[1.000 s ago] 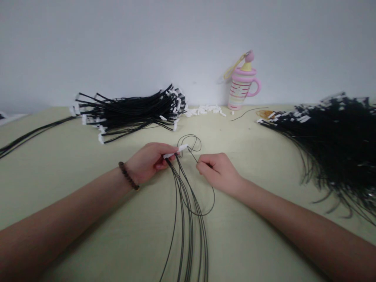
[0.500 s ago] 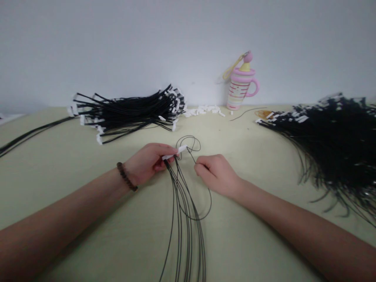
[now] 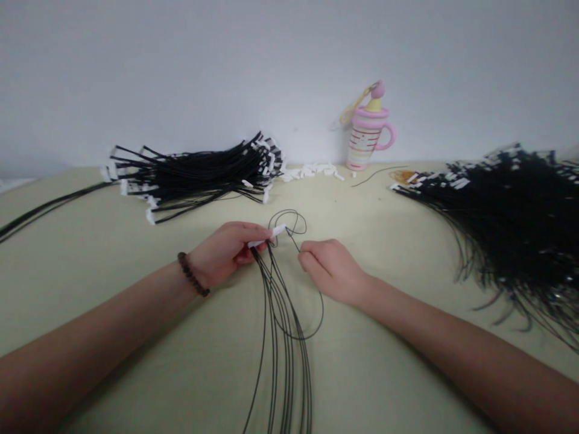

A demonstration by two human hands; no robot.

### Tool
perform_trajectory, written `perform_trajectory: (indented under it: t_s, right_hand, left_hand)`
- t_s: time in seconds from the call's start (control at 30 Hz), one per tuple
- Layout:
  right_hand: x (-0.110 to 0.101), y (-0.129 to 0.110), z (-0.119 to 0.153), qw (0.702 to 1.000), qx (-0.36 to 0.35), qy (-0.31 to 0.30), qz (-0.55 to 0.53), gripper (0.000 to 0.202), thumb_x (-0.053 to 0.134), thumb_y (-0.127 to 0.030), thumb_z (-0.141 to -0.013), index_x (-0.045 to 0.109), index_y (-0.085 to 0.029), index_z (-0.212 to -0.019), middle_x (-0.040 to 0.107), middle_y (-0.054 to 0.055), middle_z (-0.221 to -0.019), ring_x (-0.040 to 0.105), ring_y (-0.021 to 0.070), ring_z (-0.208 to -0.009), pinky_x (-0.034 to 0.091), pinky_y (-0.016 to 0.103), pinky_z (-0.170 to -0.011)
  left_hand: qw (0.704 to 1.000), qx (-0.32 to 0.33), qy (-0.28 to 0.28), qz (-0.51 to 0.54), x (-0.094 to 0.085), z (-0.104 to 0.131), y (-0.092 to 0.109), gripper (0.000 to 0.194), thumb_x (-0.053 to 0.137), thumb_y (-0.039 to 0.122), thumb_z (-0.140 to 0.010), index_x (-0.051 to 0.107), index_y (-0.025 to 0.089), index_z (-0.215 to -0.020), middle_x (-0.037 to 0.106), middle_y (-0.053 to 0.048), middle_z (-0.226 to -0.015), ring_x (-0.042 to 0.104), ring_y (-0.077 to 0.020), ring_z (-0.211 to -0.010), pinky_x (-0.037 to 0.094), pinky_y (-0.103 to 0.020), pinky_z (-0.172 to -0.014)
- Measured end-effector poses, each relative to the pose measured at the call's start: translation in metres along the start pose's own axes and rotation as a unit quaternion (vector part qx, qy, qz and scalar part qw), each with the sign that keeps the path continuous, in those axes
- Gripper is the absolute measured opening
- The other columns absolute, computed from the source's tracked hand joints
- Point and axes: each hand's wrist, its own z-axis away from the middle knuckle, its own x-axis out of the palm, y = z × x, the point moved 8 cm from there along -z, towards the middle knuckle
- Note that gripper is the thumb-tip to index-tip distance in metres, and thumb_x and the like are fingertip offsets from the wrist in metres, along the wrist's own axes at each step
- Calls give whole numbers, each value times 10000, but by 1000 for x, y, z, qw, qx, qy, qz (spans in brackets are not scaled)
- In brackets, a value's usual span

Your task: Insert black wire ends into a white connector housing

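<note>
A long white connector (image 3: 279, 230) is pinched between the thumb and fingers of my left hand (image 3: 233, 247). Several thin black wires (image 3: 286, 337) run from it down toward me over the table. My right hand (image 3: 332, 268), to the right of the connector, is closed on a single black wire (image 3: 294, 242) that leads to the connector's right end. That wire's far part hangs in a loop below my right hand. Another loose loop of wire (image 3: 304, 221) lies just behind the connector. My fingers partly cover the connector's left half.
At the back left lies a bundle of black cables (image 3: 194, 172) with white connectors. Small white connector pieces (image 3: 312, 172) are scattered by the wall, beside a pink striped cup (image 3: 364, 138). A large heap of black wires (image 3: 529, 223) fills the right, near orange bands (image 3: 402, 176).
The whole view has shifted slightly. Both hands keep their grip on the connector and the wire, with almost no movement between them.
</note>
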Motion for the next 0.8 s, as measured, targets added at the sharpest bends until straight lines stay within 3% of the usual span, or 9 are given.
perform_trajectory:
  t_s: [0.43,0.63,0.8]
  right_hand:
    - [2,-3,0,1000,-9,-5,9,295,354,-256,-858,439,-158,-592,425,-15,-543,393,87,-532,241,227,-544]
    - [-9,-12,6,992,-20,100,72,201,419,-251,-824,505,-163,-664,506,-2,-620,441,101,-574,268,239,-550]
    - [-20,-18,13,975,-72,197,80,190,449,-253,-816,552,-148,-695,522,99,-926,495,172,-830,385,265,-662]
  left_hand:
    - [999,12,-23,-44,3,2,1,145,647,239,-663,616,97,-650,478,5,-549,345,-39,-429,188,-156,-363]
    - [993,23,-31,-110,9,6,2,170,648,278,-671,616,111,-661,475,15,-552,365,-54,-459,221,-175,-405]
    - [989,28,-48,-135,12,7,1,193,641,312,-691,615,121,-683,487,16,-576,390,-68,-505,247,-187,-444]
